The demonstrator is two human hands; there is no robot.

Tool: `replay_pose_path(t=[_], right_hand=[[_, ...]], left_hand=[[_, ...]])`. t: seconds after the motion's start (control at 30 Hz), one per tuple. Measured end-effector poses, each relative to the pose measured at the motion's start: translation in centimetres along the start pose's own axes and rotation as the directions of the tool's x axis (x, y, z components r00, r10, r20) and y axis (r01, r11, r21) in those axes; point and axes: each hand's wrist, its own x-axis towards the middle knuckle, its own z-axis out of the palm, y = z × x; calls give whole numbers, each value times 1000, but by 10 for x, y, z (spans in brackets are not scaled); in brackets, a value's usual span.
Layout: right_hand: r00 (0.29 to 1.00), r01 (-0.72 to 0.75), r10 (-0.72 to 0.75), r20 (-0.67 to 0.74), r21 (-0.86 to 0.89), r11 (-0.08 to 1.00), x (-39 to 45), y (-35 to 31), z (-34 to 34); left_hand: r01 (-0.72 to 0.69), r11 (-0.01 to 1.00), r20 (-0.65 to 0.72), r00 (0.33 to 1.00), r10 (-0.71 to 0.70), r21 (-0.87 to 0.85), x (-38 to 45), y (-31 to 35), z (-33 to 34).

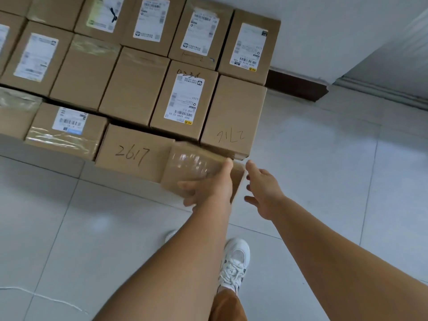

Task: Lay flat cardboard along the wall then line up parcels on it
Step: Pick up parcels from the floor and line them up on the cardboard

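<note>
A small brown parcel (192, 165) with clear tape across its top sits blurred at the right end of the front row, beside the parcel marked "2617" (132, 154). My left hand (208, 188) lies spread on its near face and top corner, fingers straight. Just right of the parcel's side, my right hand (264, 193) is open with fingers spread, a small gap from the box. Behind them, several rows of brown parcels (183, 100), many with white labels, run along the wall (324, 31). Any flat cardboard beneath them is hidden.
Pale floor tiles (312, 158) stretch right of the rows up to a dark skirting board (296, 86) and a wall corner. My white shoe (235, 260) stands below the hands. A thin white cord (46, 297) lies on the floor at lower left.
</note>
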Motion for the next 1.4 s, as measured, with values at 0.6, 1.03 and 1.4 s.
replay_pose_path(t=[0.6, 1.03, 1.4], right_hand=[[996, 74, -69, -50, 98, 992, 16, -7, 47], [993, 10, 3, -121, 103, 995, 28, -34, 64], [991, 21, -15, -135, 48, 999, 16, -87, 26]], left_hand=[[-144, 926, 55, 983, 174, -350, 91, 17, -92], [-231, 957, 58, 968, 244, -177, 96, 24, -92], [-706, 654, 190, 706, 683, 272, 40, 45, -40]])
